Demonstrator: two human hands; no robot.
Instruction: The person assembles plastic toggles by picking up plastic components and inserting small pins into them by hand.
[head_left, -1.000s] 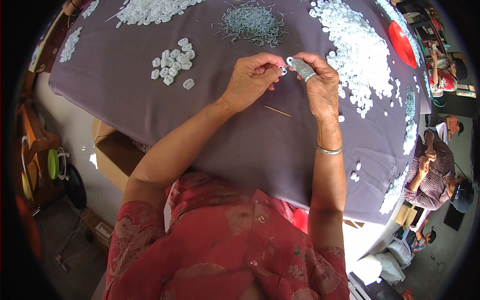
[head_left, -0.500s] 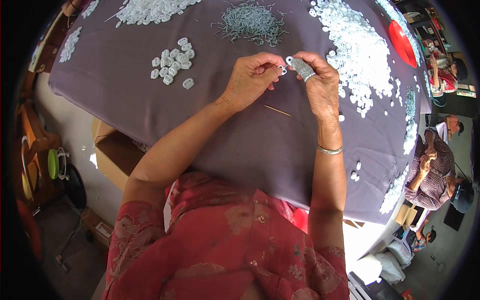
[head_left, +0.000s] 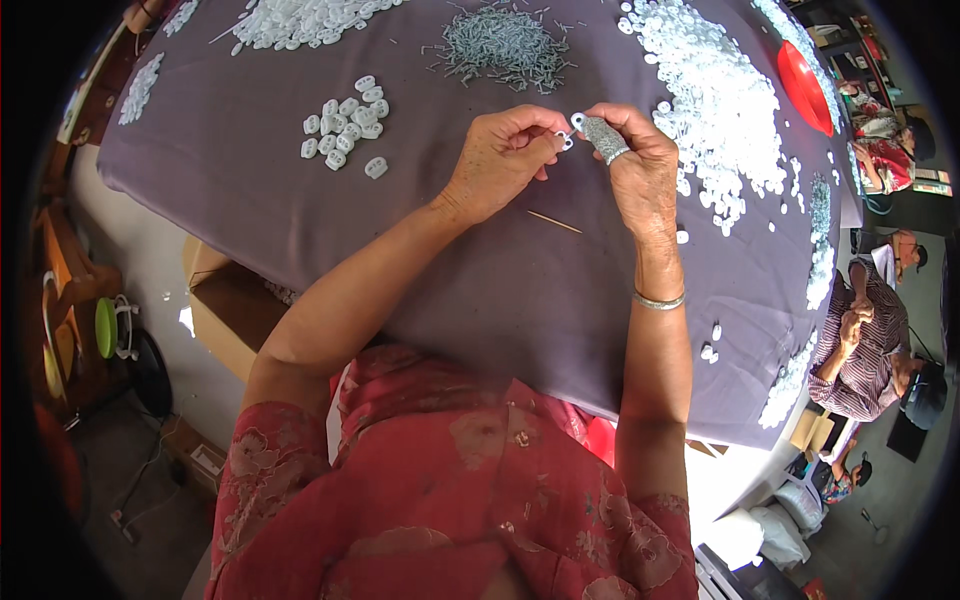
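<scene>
My left hand [head_left: 498,165] pinches a small white plastic piece with a hole [head_left: 565,141] between thumb and fingertips. Close beside it, my right hand [head_left: 645,170] grips a second small white piece with a round eye [head_left: 578,120]. A silvery, glittering cover [head_left: 606,139] wraps the right thumb. The two pieces sit almost together above the cloth, and a short thin grey bit seems to lie between them; whether they are joined I cannot tell. Below the hands a thin wooden stick [head_left: 555,221] rests on the table.
A dark cloth covers the table [head_left: 450,300]. On it are a small cluster of white two-holed pieces [head_left: 350,125], a heap of grey pins [head_left: 505,45], large white heaps [head_left: 710,100] and a red bowl [head_left: 804,88]. A cardboard box [head_left: 230,310] stands below left. Other people sit at the right.
My hands and the two white pieces stay nearly where they were. At the far right, a person in red has shifted a little.
</scene>
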